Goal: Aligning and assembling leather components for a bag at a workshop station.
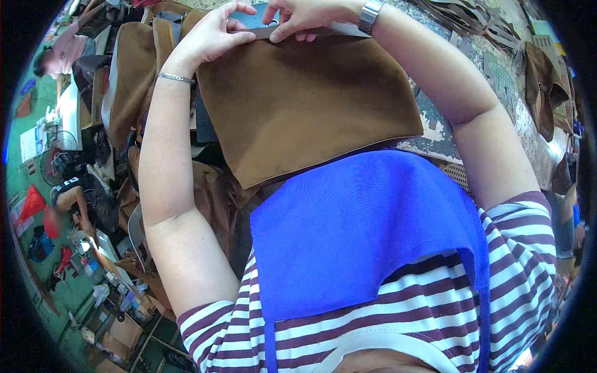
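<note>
A large brown fabric piece (305, 105) lies in front of me on the worktable, its near edge hanging over my blue apron (360, 230). My left hand (214, 31), with a thin bracelet at the wrist, pinches the far top edge of the fabric where a dark strip (339, 29) runs along it. My right hand (305, 15), a metal watch on its wrist, presses the same edge just to the right, fingers curled over the strip. The fingertips of both hands nearly meet.
More brown fabric pieces (134, 74) are piled to the left. Cut brown parts (544, 87) lie on the patterned table (497, 81) at the right. Other people (65, 50) work at stations on a green floor far left.
</note>
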{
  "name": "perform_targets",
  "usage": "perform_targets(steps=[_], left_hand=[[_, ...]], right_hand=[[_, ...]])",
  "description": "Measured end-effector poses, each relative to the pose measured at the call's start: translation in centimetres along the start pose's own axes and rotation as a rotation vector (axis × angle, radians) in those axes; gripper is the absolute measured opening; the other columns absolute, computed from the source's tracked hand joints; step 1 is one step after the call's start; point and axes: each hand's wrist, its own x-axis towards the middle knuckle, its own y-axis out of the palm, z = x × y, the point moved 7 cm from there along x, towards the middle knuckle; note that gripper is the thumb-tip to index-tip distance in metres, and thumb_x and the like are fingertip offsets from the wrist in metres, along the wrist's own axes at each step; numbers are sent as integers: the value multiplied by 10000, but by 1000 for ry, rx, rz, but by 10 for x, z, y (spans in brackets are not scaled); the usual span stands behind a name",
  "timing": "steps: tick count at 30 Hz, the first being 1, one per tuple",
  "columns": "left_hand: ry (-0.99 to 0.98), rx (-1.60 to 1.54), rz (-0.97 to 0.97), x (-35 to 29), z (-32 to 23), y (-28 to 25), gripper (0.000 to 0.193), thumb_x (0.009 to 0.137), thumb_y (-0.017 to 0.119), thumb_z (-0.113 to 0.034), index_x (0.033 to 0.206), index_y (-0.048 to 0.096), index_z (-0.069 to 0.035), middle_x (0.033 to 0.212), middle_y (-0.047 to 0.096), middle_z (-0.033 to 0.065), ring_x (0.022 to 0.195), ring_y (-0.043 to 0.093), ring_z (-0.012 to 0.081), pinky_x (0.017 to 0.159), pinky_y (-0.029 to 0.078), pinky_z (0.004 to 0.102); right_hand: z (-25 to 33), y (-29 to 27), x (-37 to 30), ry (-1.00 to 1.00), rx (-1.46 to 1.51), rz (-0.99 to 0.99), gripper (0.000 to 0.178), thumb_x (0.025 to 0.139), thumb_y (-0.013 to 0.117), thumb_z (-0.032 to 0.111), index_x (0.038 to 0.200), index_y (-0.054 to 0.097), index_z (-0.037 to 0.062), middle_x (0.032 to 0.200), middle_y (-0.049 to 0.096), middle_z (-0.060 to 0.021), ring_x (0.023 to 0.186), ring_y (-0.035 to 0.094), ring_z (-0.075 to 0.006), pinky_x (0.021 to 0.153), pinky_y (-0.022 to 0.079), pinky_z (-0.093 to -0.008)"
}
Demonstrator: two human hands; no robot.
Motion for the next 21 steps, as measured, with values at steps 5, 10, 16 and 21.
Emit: perform_targets(steps=[5,10,16,21], left_hand=[[27,-104,-15,0,-3,5,456,825,669,-55,1238,478,-79,847,611,-15,815,540,57,750,415,205],[12,-97,-54,-7,-3,4,455,810,682,-54,1220,489,-94,861,592,-25,821,529,52,762,409,199],[39,-156,-97,-8,-2,3,437,805,690,-54,1194,494,-89,868,601,-18,818,536,58,763,411,200],[27,-136,-141,-10,3,-1,434,802,697,-59,1186,496,-84,873,597,-17,823,536,61,763,412,201]], right_hand=[[-3,-20,-8,122,-136,59,293,828,689,247,1009,661,19,727,633,-50,617,577,-126,545,496,-273],[6,-23,-1,71,-267,39,273,821,691,248,1004,674,46,729,637,-49,644,584,-142,583,499,-287],[-3,-22,4,-6,-229,52,255,824,691,247,975,686,42,714,641,-41,624,573,-129,568,483,-284],[-8,-17,8,-11,-195,85,243,827,690,247,965,692,47,709,641,-31,621,568,-114,556,474,-281]])
